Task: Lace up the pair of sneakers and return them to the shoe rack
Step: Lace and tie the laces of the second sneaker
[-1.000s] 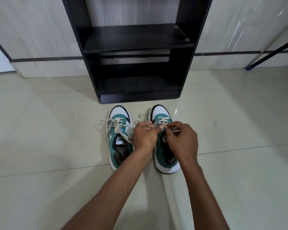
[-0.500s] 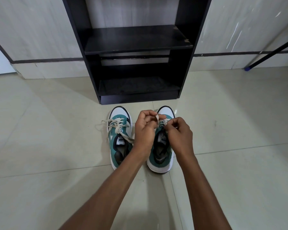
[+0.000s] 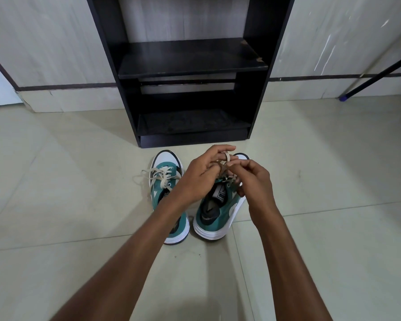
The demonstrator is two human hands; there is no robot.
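The right sneaker (image 3: 220,209), teal and white, stands on the tiled floor (image 3: 56,193) just before the black shoe rack (image 3: 190,66), whose two shelves are bare. The left hand (image 3: 202,177) and right hand (image 3: 252,181) pinch its cream lace (image 3: 227,156). Beside it the left sneaker (image 3: 166,179) lies loosely laced. A dark pole (image 3: 377,77) leans at right.

Two sneakers (image 3: 169,193) (image 3: 220,209) are counted before one shoe rack (image 3: 185,66); two shelves are seen in the rack. Two hands (image 3: 199,177) (image 3: 255,181) are counted above the sneakers.
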